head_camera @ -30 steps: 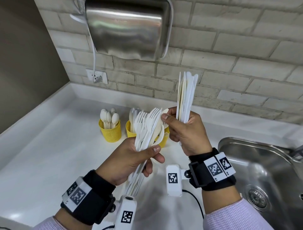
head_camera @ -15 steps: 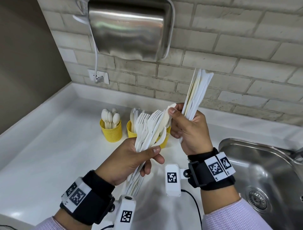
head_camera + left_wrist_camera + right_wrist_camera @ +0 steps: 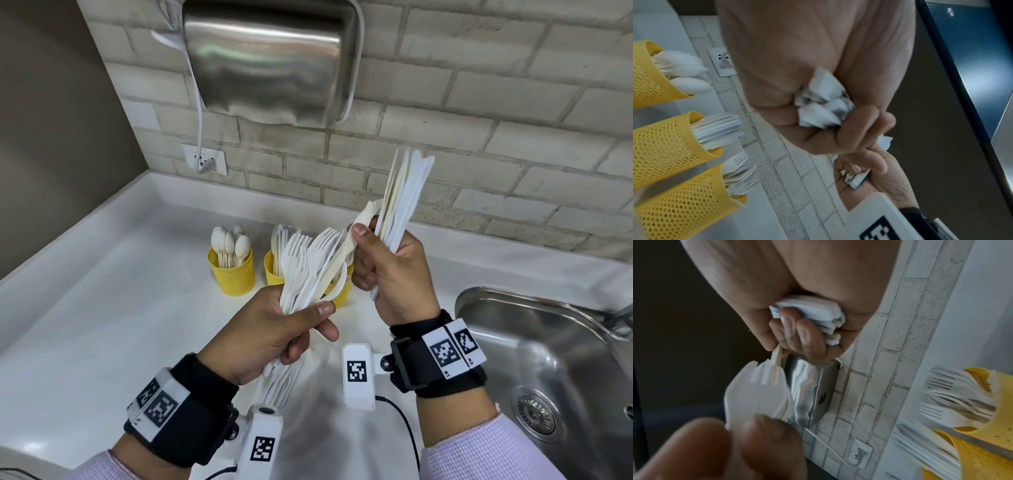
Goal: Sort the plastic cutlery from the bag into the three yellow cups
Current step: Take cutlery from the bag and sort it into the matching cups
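Above the white bench (image 3: 85, 308), two bundles of plastic cutlery are being held up; a mixed bunch of forks (image 3: 305, 263) is being gripped in the left hand (image 3: 267, 335), fingers curled tight round the handles; a stack of knives (image 3: 400, 202) is being clasped upright in the right hand (image 3: 394, 274), while one cream piece (image 3: 346, 253) is being pinched between its thumb and forefinger, apparently being drawn out of the left bunch; behind the hands, three yellow cups are being filled: spoons are standing in the left cup (image 3: 233, 274), knife-like pieces in the middle cup (image 3: 663, 142), forks in the third cup (image 3: 684, 203); the sorting is judged to be well under way but far from finished, since both handfuls are yet to be dropped into cups; no bag is being shown in any view; a steel sink (image 3: 548, 359) is sitting at the right.
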Available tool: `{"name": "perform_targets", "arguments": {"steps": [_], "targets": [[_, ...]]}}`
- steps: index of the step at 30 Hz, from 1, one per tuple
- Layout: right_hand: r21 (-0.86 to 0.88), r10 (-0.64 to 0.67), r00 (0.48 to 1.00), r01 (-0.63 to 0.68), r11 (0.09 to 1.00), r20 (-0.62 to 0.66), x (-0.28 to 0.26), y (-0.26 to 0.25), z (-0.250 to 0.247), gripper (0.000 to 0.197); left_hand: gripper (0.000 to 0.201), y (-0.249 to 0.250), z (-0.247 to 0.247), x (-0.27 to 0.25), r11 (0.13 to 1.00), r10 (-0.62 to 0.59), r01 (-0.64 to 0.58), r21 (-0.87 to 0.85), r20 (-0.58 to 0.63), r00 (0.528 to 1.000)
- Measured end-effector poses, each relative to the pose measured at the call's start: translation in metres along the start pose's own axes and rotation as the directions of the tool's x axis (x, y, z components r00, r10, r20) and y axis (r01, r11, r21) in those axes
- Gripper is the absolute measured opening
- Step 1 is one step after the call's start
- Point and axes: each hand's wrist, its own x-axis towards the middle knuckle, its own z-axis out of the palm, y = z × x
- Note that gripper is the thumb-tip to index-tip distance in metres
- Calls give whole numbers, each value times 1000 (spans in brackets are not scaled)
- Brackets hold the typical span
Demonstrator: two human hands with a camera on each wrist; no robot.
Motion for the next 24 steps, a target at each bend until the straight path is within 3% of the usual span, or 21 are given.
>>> {"name": "perform_targets", "arguments": {"steps": [3,8,11,14,18,21,24], "targets": [[26,31,999,-31,999,15,2,1,0,18,17,0,-1,-1,1000,-2,2,2,9,1000],[-28,38,997,-36,999,69,-1,5,5,36,13,1,-2,-1,1000,15,-15,-10,24,1000],[18,-16,997,17,1000,-75,1,1,8,21,13,1,-3,-1,1000,23,-22,-21,31,999],[211,-8,977,55,976,-214,7,-6,8,15,12,2,-4,-1,999,28,-27,-31,28,999],[401,34,902,157,902,-430,13,-12,0,4,16,0,-6,-1,999,46,-46,3,-8,999],[342,-16,858,221,913,-514,14,-14,-5,7,24,1,-6,-1,992,91,-83,100,-80,993],[218,-93,874,220,951,-476,8,-11,-1,15,24,-3,-5,1,976,135,-105,191,-152,979]]}}
